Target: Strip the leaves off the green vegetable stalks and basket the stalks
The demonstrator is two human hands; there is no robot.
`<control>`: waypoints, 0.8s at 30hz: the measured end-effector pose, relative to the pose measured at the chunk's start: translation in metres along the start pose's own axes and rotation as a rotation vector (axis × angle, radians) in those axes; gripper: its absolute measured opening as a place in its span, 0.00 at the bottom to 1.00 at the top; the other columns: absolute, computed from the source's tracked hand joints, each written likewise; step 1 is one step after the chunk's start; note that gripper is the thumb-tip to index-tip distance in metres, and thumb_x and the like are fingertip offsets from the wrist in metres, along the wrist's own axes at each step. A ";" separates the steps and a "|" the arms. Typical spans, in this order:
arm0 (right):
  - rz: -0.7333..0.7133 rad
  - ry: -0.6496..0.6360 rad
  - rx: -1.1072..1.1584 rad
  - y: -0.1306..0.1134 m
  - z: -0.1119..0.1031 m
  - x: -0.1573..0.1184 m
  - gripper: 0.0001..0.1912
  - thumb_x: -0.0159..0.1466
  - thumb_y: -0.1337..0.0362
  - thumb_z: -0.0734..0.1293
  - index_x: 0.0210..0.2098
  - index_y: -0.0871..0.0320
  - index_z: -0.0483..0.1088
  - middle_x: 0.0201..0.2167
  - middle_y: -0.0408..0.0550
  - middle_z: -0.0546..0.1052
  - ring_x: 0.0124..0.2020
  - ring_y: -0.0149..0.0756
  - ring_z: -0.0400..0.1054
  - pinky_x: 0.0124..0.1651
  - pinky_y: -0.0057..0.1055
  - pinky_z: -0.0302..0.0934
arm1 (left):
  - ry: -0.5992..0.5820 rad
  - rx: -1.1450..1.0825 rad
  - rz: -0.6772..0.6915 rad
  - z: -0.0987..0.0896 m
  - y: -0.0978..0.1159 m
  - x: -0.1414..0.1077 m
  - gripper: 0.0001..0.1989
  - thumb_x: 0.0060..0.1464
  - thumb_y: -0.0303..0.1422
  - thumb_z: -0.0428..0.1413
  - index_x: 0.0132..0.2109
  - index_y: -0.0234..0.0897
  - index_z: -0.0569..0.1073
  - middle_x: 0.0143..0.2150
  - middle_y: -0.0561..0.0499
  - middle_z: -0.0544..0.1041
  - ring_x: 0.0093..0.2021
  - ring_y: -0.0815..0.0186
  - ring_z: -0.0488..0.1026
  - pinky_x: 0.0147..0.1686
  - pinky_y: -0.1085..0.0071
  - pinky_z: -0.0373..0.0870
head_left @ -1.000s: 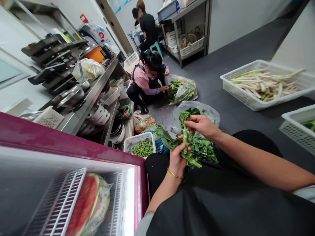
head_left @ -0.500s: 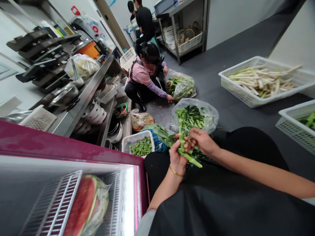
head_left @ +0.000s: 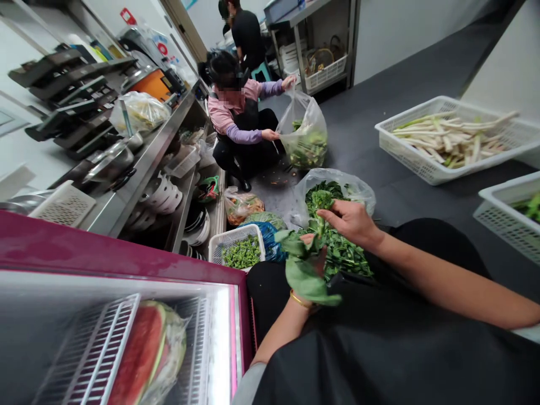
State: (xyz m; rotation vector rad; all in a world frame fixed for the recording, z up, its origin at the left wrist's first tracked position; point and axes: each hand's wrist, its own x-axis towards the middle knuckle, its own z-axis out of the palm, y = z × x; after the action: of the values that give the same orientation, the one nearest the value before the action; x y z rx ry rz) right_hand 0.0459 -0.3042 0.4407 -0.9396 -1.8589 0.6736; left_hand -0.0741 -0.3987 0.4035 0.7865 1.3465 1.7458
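My right hand [head_left: 352, 222] pinches the top of a green leafy stalk [head_left: 321, 201] with a bushy head. Its large leaves [head_left: 306, 275] hang over my left hand [head_left: 310, 242], which is around the lower stalk and mostly hidden by them; a gold bracelet shows at that wrist. Beneath and behind the hands lies a heap of dark leafy greens [head_left: 348, 253]. Just beyond it, an open clear plastic bag [head_left: 365, 197] also has greens in it.
White baskets hold cut greens [head_left: 242, 251] and long white stalks [head_left: 455, 138]. A crouching person [head_left: 240, 112] holds a bag of vegetables [head_left: 310, 143]. An open fridge [head_left: 169, 250] with cut watermelon stands at left, a steel shelf [head_left: 143, 174] behind it.
The stalk has turned, its leaves now draped over my left hand, and my right hand has moved up to its head. The crouching person has lifted the vegetable bag upright with both hands.
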 end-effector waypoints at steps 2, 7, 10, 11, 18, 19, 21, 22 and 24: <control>-0.025 0.002 0.101 0.005 0.005 -0.004 0.23 0.67 0.50 0.58 0.20 0.57 0.62 0.19 0.44 0.68 0.22 0.30 0.62 0.30 0.28 0.55 | -0.086 0.013 0.076 0.000 -0.005 -0.001 0.11 0.40 0.30 0.68 0.34 0.38 0.78 0.36 0.49 0.76 0.42 0.61 0.72 0.50 0.62 0.66; -0.220 0.003 -0.110 0.019 0.002 -0.017 0.21 0.68 0.55 0.56 0.23 0.57 0.66 0.21 0.47 0.69 0.25 0.33 0.64 0.32 0.30 0.58 | -0.115 -0.234 -0.103 0.006 -0.013 -0.002 0.16 0.36 0.31 0.68 0.36 0.37 0.75 0.34 0.52 0.75 0.34 0.68 0.71 0.39 0.70 0.68; -0.345 -0.185 -0.128 0.027 -0.009 -0.033 0.17 0.68 0.58 0.56 0.34 0.57 0.73 0.29 0.51 0.76 0.32 0.36 0.69 0.37 0.32 0.62 | -0.155 -0.411 -0.385 0.005 -0.006 0.003 0.17 0.36 0.37 0.67 0.34 0.34 0.74 0.31 0.51 0.74 0.25 0.72 0.67 0.26 0.74 0.62; -0.349 -0.281 -0.090 0.029 -0.015 -0.037 0.15 0.68 0.57 0.58 0.40 0.57 0.74 0.35 0.52 0.77 0.36 0.37 0.71 0.40 0.33 0.63 | -0.182 -0.435 -0.446 0.003 -0.003 0.004 0.18 0.36 0.38 0.67 0.33 0.32 0.74 0.30 0.49 0.74 0.24 0.72 0.66 0.25 0.74 0.61; 0.222 -0.270 0.223 0.016 -0.040 -0.001 0.22 0.58 0.44 0.67 0.36 0.58 0.75 0.29 0.48 0.77 0.30 0.37 0.71 0.33 0.31 0.64 | -0.226 -0.459 -0.463 -0.003 -0.001 0.002 0.19 0.37 0.37 0.66 0.36 0.37 0.70 0.32 0.49 0.75 0.25 0.71 0.68 0.25 0.73 0.60; 0.250 -0.220 0.229 0.012 -0.035 0.006 0.22 0.59 0.44 0.65 0.30 0.58 0.73 0.25 0.47 0.75 0.26 0.34 0.69 0.30 0.29 0.62 | -0.217 -0.445 -0.431 -0.001 -0.002 0.000 0.19 0.37 0.36 0.66 0.36 0.37 0.70 0.32 0.49 0.76 0.25 0.70 0.68 0.26 0.73 0.60; 0.194 -0.106 0.133 0.006 -0.020 0.011 0.22 0.61 0.47 0.65 0.22 0.58 0.67 0.19 0.45 0.71 0.22 0.32 0.64 0.27 0.28 0.58 | -0.190 -0.415 -0.373 0.002 -0.004 -0.002 0.18 0.38 0.35 0.66 0.36 0.37 0.69 0.32 0.50 0.76 0.25 0.71 0.69 0.26 0.74 0.60; 0.114 -0.048 0.046 0.004 -0.012 0.008 0.21 0.62 0.49 0.64 0.20 0.58 0.65 0.19 0.45 0.69 0.22 0.31 0.63 0.28 0.28 0.57 | -0.170 -0.404 -0.357 0.004 -0.004 -0.003 0.17 0.38 0.34 0.66 0.36 0.36 0.70 0.32 0.50 0.76 0.25 0.71 0.70 0.26 0.74 0.60; -0.141 -0.007 -0.104 0.004 0.001 -0.004 0.19 0.64 0.53 0.62 0.21 0.57 0.66 0.20 0.46 0.68 0.24 0.32 0.62 0.30 0.29 0.56 | -0.116 -0.399 -0.346 0.006 -0.005 -0.003 0.16 0.39 0.34 0.66 0.35 0.36 0.70 0.30 0.51 0.75 0.24 0.71 0.69 0.25 0.75 0.60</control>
State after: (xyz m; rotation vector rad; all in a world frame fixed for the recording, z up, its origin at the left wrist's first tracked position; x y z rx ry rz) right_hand 0.0474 -0.3058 0.4351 -0.8629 -1.9614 0.4996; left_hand -0.0667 -0.3973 0.3997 0.3974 0.9467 1.5913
